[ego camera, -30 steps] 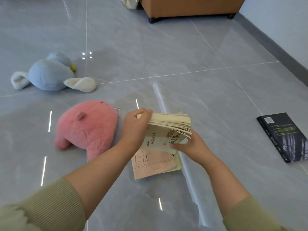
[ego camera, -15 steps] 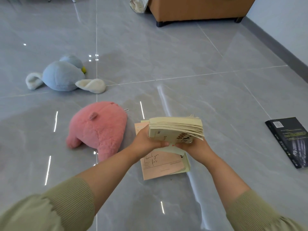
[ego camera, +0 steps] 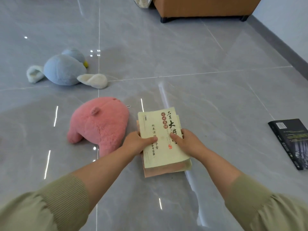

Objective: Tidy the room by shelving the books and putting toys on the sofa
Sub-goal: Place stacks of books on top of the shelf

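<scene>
- Both forearms reached forward and down from pale green ribbed sleeves [ego camera: 66, 195], converging on a cream book [ego camera: 160, 139] lying cover-up over the grey floor [ego camera: 200, 64].
- The left hand [ego camera: 138, 144] clasped the book's left edge, its thumb laid flat across the cover; the right hand [ego camera: 186, 142] clasped the right edge, thumb likewise on the cover. The hands stood apart, one at each side.
- The cream book was a soft paperback with printed black and red characters, its pages thick and slightly splayed.
- Under it lay a pink book [ego camera: 160, 172], only its lower edge showing; whether the two touched could not be told.
- Just left of the books lay a pink plush toy [ego camera: 100, 127], fuzzy and rounded.
- Farther back lay a blue plush toy [ego camera: 65, 72] with white floppy ears.
- A black book [ego camera: 291, 142] lay flat, well apart to the right.
- The brown sofa [ego camera: 205, 7] stood at the far edge on dark feet.
</scene>
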Demonstrator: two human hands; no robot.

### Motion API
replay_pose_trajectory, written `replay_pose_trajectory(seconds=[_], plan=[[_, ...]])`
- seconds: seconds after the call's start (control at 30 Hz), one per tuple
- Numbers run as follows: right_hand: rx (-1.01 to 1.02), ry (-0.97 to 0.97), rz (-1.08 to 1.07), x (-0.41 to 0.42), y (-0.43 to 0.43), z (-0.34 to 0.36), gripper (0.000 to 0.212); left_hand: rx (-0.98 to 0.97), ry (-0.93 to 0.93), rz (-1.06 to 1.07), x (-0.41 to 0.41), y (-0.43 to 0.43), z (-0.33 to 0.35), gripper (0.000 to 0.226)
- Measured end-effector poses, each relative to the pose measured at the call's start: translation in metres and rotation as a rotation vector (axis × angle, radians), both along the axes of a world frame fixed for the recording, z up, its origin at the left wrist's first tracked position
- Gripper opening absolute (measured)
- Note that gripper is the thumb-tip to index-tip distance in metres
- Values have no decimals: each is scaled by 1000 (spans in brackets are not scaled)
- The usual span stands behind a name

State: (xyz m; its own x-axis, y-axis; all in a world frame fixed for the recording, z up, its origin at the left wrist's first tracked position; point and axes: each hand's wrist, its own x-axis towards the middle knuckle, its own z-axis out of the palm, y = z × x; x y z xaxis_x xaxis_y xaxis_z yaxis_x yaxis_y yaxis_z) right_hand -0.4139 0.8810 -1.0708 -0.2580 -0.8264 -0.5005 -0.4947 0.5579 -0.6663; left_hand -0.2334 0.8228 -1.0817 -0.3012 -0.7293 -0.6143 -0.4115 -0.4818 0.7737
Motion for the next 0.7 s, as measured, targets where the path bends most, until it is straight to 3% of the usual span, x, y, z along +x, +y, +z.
replay_pose_trajectory(seconds=[0.1, 0.23, 0.3, 0.4, 0.43, 0.53, 0.6, 0.7], plan=[[38, 112, 18, 14, 4, -17, 28, -55, -227, -95, 7, 3, -11, 22], [74, 367, -2, 28, 11, -25, 41, -188, -464, -160, 7, 8, -26, 59], [81, 448, -13, 30, 13, -23, 45, -74, -301, -41, 4, 11, -33, 59], [46, 503, -92, 26, 14, -27, 56, 164, -40, 100, -8, 18, -34, 36], [76, 440, -163, 20, 13, -32, 65, 192, -6, 130, -13, 20, -34, 33], [250, -19, -406, 2, 11, -41, 84, 261, 58, 180, -21, 19, -35, 29], [295, -209, -443, -10, 13, -42, 71, 318, 87, 199, -21, 17, -36, 27], [335, -341, -430, -21, 22, -46, 57, 396, 138, 187, -15, 15, -32, 21]])
